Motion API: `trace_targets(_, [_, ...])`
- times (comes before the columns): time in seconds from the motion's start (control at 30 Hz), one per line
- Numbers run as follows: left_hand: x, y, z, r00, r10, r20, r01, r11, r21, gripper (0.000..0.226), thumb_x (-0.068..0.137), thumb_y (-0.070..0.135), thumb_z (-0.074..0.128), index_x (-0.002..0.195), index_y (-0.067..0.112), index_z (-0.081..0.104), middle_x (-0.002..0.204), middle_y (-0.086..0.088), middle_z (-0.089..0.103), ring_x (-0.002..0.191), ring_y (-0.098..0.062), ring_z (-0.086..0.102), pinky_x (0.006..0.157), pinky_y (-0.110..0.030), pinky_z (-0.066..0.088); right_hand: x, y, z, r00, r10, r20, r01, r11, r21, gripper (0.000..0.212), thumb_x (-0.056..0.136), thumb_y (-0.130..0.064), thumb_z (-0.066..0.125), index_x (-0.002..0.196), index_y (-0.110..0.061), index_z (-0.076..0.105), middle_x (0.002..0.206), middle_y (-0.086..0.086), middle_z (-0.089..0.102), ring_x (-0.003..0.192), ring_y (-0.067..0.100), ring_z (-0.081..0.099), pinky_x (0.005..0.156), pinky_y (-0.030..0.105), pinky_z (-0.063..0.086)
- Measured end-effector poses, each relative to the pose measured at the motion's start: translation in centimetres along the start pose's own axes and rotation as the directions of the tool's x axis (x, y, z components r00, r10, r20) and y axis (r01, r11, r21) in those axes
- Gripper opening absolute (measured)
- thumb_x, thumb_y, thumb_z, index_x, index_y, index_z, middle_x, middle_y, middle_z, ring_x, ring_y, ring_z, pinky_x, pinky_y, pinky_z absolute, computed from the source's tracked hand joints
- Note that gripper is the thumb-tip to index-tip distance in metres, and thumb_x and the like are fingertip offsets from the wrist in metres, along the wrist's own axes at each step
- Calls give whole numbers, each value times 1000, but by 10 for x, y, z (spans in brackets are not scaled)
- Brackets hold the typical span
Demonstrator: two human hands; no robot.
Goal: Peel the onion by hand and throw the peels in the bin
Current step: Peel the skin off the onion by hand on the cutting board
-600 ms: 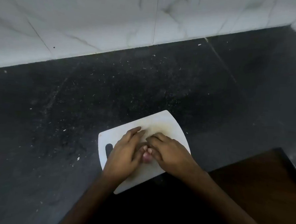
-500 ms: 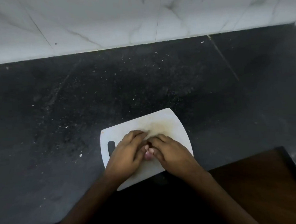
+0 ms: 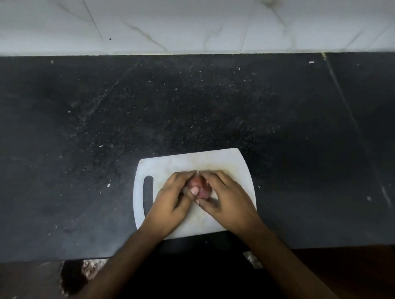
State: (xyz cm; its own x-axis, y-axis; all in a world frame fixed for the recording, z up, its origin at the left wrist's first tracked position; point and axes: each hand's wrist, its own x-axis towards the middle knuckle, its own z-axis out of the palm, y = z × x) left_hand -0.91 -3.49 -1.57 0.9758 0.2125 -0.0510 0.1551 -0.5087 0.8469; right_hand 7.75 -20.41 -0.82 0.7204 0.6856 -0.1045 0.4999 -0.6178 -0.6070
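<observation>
Both hands, left hand [image 3: 171,199] and right hand [image 3: 229,198], cup the onion [image 3: 197,186] together over the cutting board [image 3: 214,160], likely steadying it so the skin can be picked off.

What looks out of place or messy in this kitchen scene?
Small pale crumbs are scattered over the dark counter, and the white cutting board shows a brownish stain. Nothing seems damaged.

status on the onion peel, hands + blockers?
Left hand and right hand both grip onion over cutting board. Peeling underway. No bin in view.
</observation>
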Motion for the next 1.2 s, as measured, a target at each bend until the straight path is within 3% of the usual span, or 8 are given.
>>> trace_targets(0.17, [1, -7, 12, 999, -33, -34, 32, 999, -20, 56, 101, 49, 58, 148, 19, 54, 135, 9, 62, 130, -13, 57, 109, -20, 41, 6, 17, 6, 999, -35, -37, 39, 994, 98, 68, 93, -44, 66, 152, -19, 43, 144, -4, 50, 131, 15, 50, 110, 36, 44])
trace_targets(0.43, [-1, -18, 26, 993, 38, -110, -29, 996, 80, 61, 101, 48, 59, 153, 19, 48, 136, 8, 58, 127, -4, 50, 107, -9, 33, 6, 31, 24, 988, -107, -112, 114, 992, 59, 72, 93, -45, 57, 155, -15, 36, 151, 1, 49, 134, 13, 44, 119, 23, 25])
trace_targets(0.53, [-3, -22, 27, 987, 95, -131, -84, 993, 84, 63, 99, 43, 67, 153, 17, 48, 133, 9, 58, 123, -2, 51, 104, -8, 34, 2, 36, 25, 987, -95, -130, 113, 985, 134, 77, 89, -33, 73, 155, -21, 35, 147, -4, 51, 129, 11, 48, 114, 29, 35])
trace_targets(0.67, [-2, -24, 27, 981, 157, -114, -146, 985, 96, 69, 95, 50, 66, 152, 15, 50, 131, 5, 60, 116, -7, 55, 100, -10, 38, 0, 38, 24, 982, -101, -162, 132, 972, 196, 66, 83, -28, 79, 142, -28, 48, 124, -30, 41, 111, -8, 49, 94, 6, 38])
trace_targets(0.8, [-1, -26, 23, 977, 176, -121, -171, 984, 53, 65, 93, 49, 69, 147, 15, 54, 126, 8, 64, 107, 2, 59, 91, -11, 42, -1, 37, 21, 972, -126, -196, 172, 956, 238, 58, 82, -18, 83, 134, -24, 59, 121, -21, 50, 104, -4, 57, 84, 8, 44])
trace_targets(0.93, [-3, -31, 18, 975, 203, -95, -210, 975, -73, 60, 95, 33, 72, 148, 17, 48, 129, 6, 65, 115, -12, 66, 96, -28, 54, -1, 34, 21, 952, -179, -250, 240, 940, 243, 50, 85, -21, 82, 131, -21, 63, 115, -17, 59, 98, 5, 63, 82, 14, 49])
trace_targets(1.03, [-4, -35, 17, 962, 260, -87, -268, 957, -106, 57, 97, 27, 69, 150, 18, 49, 134, 2, 64, 121, -19, 65, 101, -37, 56, -4, 31, 21, 957, -150, -248, 217, 938, 269, 46, 89, -23, 79, 131, -22, 62, 109, -19, 66, 94, 0, 64, 81, 10, 46])
trace_targets(1.2, [-2, -38, 16, 962, 256, -99, -268, 955, -130, 64, 83, 31, 72, 143, 21, 53, 136, 2, 64, 121, -19, 65, 99, -40, 57, -8, 23, 23, 963, -73, -260, 174, 905, 388, 29, 96, -20, 71, 121, -32, 64, 99, -10, 72, 91, 2, 67, 85, 18, 52])
